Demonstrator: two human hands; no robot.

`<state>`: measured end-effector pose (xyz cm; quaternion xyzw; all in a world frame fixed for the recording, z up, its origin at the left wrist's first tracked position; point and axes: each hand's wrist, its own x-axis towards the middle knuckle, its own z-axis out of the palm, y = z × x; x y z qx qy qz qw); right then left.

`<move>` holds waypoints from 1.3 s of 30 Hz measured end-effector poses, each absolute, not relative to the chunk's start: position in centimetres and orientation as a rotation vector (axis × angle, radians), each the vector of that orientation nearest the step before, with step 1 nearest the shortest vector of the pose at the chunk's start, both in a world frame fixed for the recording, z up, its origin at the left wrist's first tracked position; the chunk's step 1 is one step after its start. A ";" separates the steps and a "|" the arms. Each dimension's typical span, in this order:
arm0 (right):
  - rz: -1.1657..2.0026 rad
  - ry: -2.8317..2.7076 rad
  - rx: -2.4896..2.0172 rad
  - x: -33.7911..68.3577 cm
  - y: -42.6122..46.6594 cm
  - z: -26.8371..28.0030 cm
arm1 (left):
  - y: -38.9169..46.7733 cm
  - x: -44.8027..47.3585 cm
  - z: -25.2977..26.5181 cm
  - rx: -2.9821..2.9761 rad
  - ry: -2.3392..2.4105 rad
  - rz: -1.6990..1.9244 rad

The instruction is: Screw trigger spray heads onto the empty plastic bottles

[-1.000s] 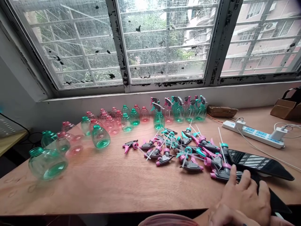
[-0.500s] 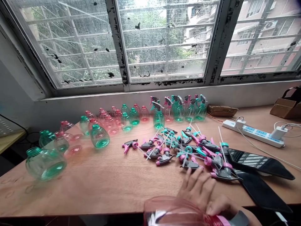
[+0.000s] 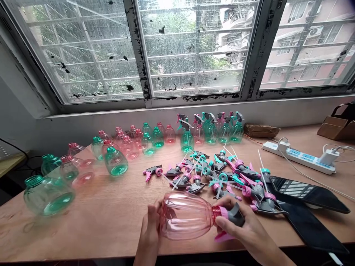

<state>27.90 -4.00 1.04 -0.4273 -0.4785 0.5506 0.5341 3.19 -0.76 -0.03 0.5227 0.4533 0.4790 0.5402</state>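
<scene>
"Which step?"
"Apparently fastening: left hand (image 3: 151, 225) grasps the base of a clear pink plastic bottle (image 3: 185, 216) over the brown wooden table's (image 3: 111, 210) near side; right hand (image 3: 245, 226) grips its grey-and-pink plastic spray head (image 3: 235, 215)."
"Next?"
"Probably twisting, bottle steady."

Bare hands and bare arms at the near side of the scene; the left hand (image 3: 150, 229) has a blunt, rounded thumb (image 3: 151, 213) and a smooth heel narrowing into a bare wrist (image 3: 145, 256), cropped by the near border; the right hand (image 3: 244, 226), partly hidden at the fingers, has a tapering thumb and a broad back; beyond it runs a longer stretch of bare forearm (image 3: 273, 250), widening toward the border.
</scene>
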 end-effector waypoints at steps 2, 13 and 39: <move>1.304 -1.154 -1.008 27.7 -3.3 0.8 | -0.6 3.4 0.2 1.330 1.049 1.163; 1.350 -1.118 -0.986 28.8 -3.3 -1.7 | -1.7 3.6 0.2 1.479 0.922 0.995; 1.362 -1.132 -0.946 28.9 -2.7 -2.3 | -0.7 4.3 -2.2 1.745 1.036 1.087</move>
